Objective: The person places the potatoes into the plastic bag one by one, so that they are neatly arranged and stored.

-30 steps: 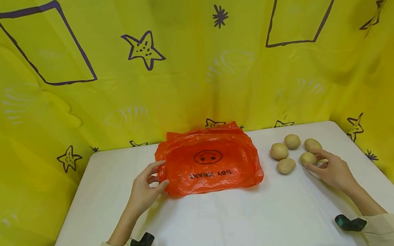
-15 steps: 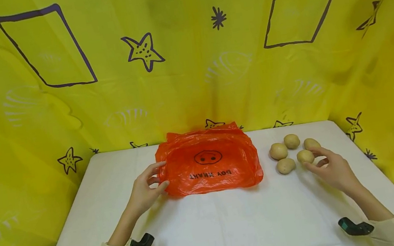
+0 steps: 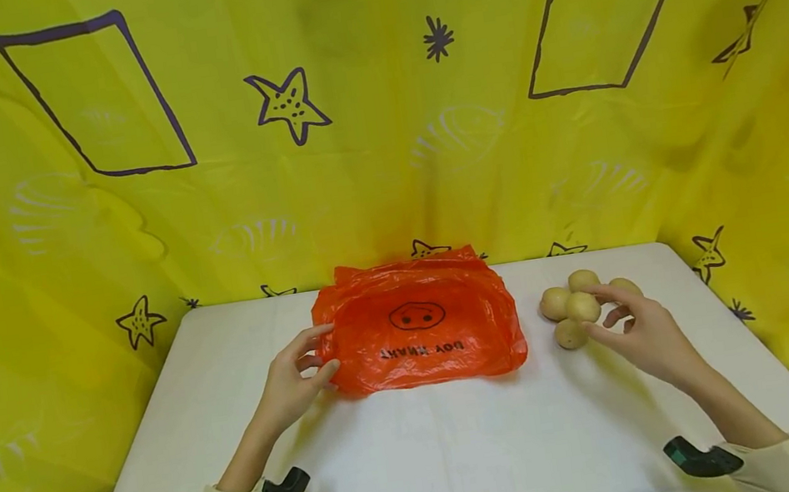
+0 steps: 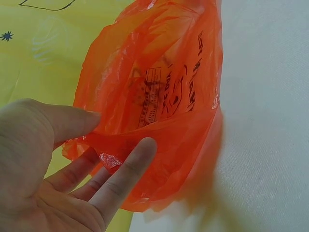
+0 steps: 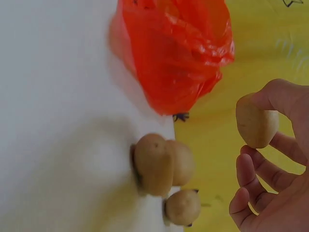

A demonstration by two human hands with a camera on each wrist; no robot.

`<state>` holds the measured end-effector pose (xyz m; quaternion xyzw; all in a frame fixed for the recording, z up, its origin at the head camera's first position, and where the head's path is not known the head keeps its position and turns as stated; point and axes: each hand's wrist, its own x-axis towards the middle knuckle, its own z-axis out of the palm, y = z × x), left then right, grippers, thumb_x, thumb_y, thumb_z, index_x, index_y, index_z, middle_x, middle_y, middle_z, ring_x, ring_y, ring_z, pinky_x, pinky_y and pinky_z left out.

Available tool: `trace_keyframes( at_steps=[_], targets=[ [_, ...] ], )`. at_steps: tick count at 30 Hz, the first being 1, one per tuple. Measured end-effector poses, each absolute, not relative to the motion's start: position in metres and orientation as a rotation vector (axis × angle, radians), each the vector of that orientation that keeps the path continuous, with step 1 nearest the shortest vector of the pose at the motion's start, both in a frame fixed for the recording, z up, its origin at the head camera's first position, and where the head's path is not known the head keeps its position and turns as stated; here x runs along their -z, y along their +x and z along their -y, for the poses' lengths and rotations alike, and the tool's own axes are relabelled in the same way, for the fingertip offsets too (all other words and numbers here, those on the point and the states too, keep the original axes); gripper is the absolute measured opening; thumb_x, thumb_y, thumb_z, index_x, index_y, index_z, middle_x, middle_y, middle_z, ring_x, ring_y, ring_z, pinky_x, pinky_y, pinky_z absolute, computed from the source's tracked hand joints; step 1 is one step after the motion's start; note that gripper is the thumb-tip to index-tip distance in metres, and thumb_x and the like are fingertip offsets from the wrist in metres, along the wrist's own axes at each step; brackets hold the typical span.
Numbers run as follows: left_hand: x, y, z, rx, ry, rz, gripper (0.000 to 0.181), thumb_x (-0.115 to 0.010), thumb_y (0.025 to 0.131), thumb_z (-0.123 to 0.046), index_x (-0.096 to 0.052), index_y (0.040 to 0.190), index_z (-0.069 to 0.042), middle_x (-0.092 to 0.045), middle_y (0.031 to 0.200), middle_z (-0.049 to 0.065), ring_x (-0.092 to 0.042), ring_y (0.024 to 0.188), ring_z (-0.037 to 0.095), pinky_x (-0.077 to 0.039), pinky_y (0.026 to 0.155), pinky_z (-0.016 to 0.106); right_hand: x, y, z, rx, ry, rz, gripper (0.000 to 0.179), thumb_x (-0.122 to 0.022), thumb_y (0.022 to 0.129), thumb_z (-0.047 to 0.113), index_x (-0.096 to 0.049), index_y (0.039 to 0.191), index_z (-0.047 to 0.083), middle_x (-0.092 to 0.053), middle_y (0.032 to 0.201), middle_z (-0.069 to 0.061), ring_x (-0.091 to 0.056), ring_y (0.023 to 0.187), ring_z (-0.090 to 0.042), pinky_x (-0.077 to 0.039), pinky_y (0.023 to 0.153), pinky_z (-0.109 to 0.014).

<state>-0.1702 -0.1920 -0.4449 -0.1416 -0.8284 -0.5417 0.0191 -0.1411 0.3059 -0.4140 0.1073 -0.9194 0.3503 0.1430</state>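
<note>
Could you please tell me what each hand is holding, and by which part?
Right hand: a potato, pinched by its sides. Left hand: the red bag, by its edge.

The right hand (image 3: 648, 336) has lifted one potato (image 3: 582, 308) and moved leftward

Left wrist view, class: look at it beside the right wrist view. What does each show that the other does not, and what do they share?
Only the left wrist view: the left hand at the rim of the red bag, and several lines of black print on it.

Only the right wrist view: the right hand pinching one potato, with more potatoes lying on the table.

Both: the red bag, the white table and the yellow backdrop.
</note>
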Motion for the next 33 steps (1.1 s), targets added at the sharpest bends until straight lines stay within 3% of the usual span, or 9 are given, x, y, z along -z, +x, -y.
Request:
trace_keyframes(
  at_steps=[9, 13, 19, 26, 33],
  targets=[
    [0.445, -0.168, 0.190, 1.671, -0.415, 2.585, 0.049, -0.074, 0.092, -0.001, -0.060, 0.139, -0.011, -0.064, 0.129, 0.022, -0.071, 0.093, 0.032, -0.062, 0.071, 0.029, 0.403, -0.138, -0.275, -1.155, 0.401, 2.640, 0.047, -0.082, 0.088, 0.015, -0.065, 0.132, 0.011, -0.066, 0.118, -0.008, -0.059, 0.082, -0.014, -0.046, 0.068, -0.024],
    [0.445, -0.168, 0.190, 1.674, -0.415, 2.584, 0.049, -0.074, 0.093, -0.002, -0.060, 0.139, -0.011, -0.064, 0.129, 0.022, -0.070, 0.092, 0.031, -0.062, 0.070, 0.028, 0.400, -0.137, -0.262, -1.207, 0.468, 2.608, 0.046, -0.082, 0.088, 0.010, -0.066, 0.131, 0.012, -0.066, 0.113, -0.004, -0.060, 0.081, -0.012, -0.048, 0.069, -0.024],
    [0.445, -0.168, 0.190, 1.674, -0.423, 2.576, 0.049, -0.074, 0.093, -0.002, -0.060, 0.139, -0.012, -0.065, 0.127, 0.022, -0.070, 0.093, 0.031, -0.062, 0.070, 0.029, 0.398, -0.135, -0.244, -1.284, 0.512, 2.610, 0.046, -0.082, 0.088, 0.013, -0.066, 0.132, 0.018, -0.064, 0.103, 0.001, -0.059, 0.083, -0.021, -0.048, 0.068, -0.023],
    [0.446, -0.168, 0.191, 1.669, -0.424, 2.573, 0.048, -0.074, 0.092, -0.001, -0.062, 0.137, -0.012, -0.065, 0.127, 0.021, -0.071, 0.092, 0.032, -0.061, 0.069, 0.026, 0.400, -0.136, -0.219, -1.338, 0.579, 2.607, 0.047, -0.084, 0.087, 0.017, -0.066, 0.131, 0.019, -0.064, 0.112, 0.004, -0.060, 0.084, -0.019, -0.049, 0.068, -0.025],
    [0.448, -0.169, 0.189, 1.657, -0.436, 2.575, 0.048, -0.075, 0.092, -0.002, -0.061, 0.138, -0.009, -0.065, 0.126, 0.021, -0.070, 0.090, 0.030, -0.061, 0.068, 0.027, 0.404, -0.143, -0.192, -1.426, 0.670, 2.574, 0.046, -0.084, 0.087, 0.015, -0.067, 0.129, 0.015, -0.063, 0.094, -0.003, -0.058, 0.074, -0.022, -0.050, 0.064, -0.028]
  ],
)
